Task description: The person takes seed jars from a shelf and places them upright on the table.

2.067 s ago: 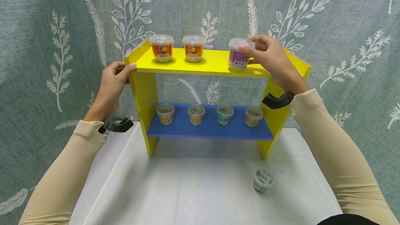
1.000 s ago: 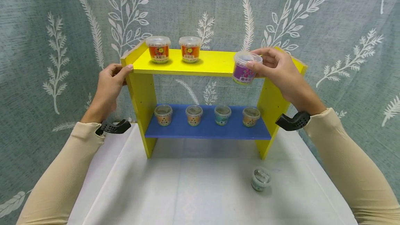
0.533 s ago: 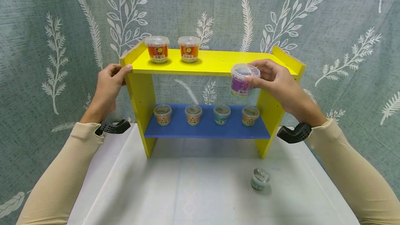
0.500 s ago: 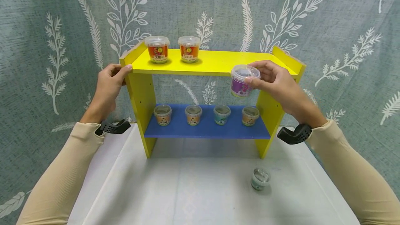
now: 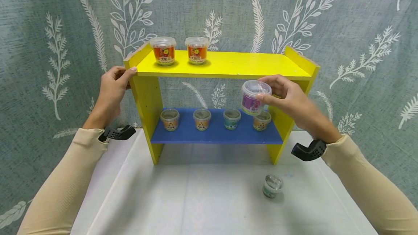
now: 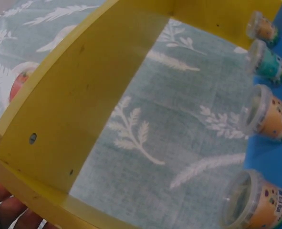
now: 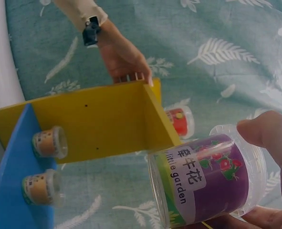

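My right hand [image 5: 290, 99] holds a lidded clear plastic cup with a purple flower label [image 5: 251, 102], thumb on the near side and fingers behind. The cup hangs in front of the yellow shelf unit [image 5: 241, 64], below its top board, overlapping an orange-labelled cup [image 5: 260, 124] in the head view. In the right wrist view the purple-labelled cup [image 7: 212, 179] fills the lower right, with the thumb at its lid. My left hand [image 5: 111, 90] grips the unit's upper left corner, thumb on the front edge; in the left wrist view its fingers [image 6: 9, 212] curl behind the board.
Two orange-red labelled cups [image 5: 164, 51] stand at the left of the top board. On the blue lower board [image 5: 215, 139] are several smaller cups, one teal [image 5: 232, 119]. Another small cup [image 5: 272, 186] sits on the white table [image 5: 212, 198]. A patterned curtain [image 5: 245, 6] hangs behind.
My right hand has lifted the purple-labelled cup off the top board, brought it forward past the edge and lowered it in front of the unit. The left hand keeps its grip on the corner.
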Action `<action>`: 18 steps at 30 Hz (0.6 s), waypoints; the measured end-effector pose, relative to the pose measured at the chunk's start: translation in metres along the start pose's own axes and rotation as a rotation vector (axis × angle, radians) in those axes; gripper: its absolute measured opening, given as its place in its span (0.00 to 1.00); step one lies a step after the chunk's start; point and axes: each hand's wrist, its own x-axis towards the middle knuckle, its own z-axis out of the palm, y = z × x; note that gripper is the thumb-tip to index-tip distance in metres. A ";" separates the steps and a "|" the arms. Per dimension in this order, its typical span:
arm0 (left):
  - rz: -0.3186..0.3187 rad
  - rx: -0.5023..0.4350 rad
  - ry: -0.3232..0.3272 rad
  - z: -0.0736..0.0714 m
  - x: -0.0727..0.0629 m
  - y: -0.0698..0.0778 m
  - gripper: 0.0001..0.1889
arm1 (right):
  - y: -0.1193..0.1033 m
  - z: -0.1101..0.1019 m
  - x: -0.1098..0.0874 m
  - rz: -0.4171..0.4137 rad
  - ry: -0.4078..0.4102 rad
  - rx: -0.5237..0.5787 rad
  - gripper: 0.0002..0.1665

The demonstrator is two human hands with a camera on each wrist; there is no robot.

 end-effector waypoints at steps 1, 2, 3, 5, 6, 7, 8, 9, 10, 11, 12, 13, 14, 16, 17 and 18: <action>-0.002 -0.010 -0.001 0.000 0.000 0.000 0.22 | 0.001 0.001 -0.001 0.001 -0.003 0.001 0.35; -0.004 -0.007 -0.001 -0.001 0.000 0.000 0.22 | 0.003 0.001 -0.002 0.001 -0.006 0.004 0.35; -0.006 -0.004 -0.003 -0.001 0.000 0.001 0.22 | 0.005 0.002 -0.003 0.002 -0.009 0.007 0.35; -0.011 0.005 -0.006 -0.001 -0.001 0.001 0.21 | 0.007 0.002 -0.005 0.005 -0.022 0.015 0.35; -0.013 0.007 -0.008 -0.001 -0.001 0.001 0.21 | 0.009 0.003 -0.006 0.006 -0.024 0.016 0.35; -0.014 0.010 -0.010 -0.001 -0.001 0.001 0.21 | 0.010 0.003 -0.007 0.008 -0.028 0.016 0.35; -0.014 0.018 -0.011 -0.001 -0.001 0.001 0.22 | 0.011 0.004 -0.008 0.007 -0.028 0.017 0.34; -0.015 0.019 -0.013 -0.001 -0.001 0.001 0.22 | 0.012 0.004 -0.009 0.008 -0.029 0.021 0.34; -0.017 0.019 -0.013 0.000 -0.001 0.001 0.22 | 0.013 0.004 -0.010 0.006 -0.030 0.019 0.34; -0.018 0.018 -0.014 0.000 -0.001 0.002 0.22 | 0.014 0.004 -0.011 0.010 -0.027 0.021 0.33; -0.019 0.016 -0.014 0.000 -0.001 0.002 0.22 | 0.015 0.005 -0.012 0.011 -0.027 0.026 0.33; -0.020 0.015 -0.014 0.000 0.000 0.002 0.22 | 0.016 0.005 -0.013 0.013 -0.029 0.031 0.33; -0.020 0.012 -0.013 0.000 0.000 0.002 0.22 | 0.017 0.006 -0.014 0.011 -0.029 0.034 0.33; -0.019 0.011 -0.012 0.000 0.000 0.002 0.22 | 0.019 0.006 -0.017 0.009 -0.037 0.044 0.32; -0.018 0.013 -0.011 0.000 0.000 0.002 0.22 | 0.020 0.007 -0.017 0.009 -0.040 0.051 0.32; -0.017 0.016 -0.011 0.000 0.000 0.001 0.22 | 0.021 0.008 -0.018 0.005 -0.046 0.056 0.32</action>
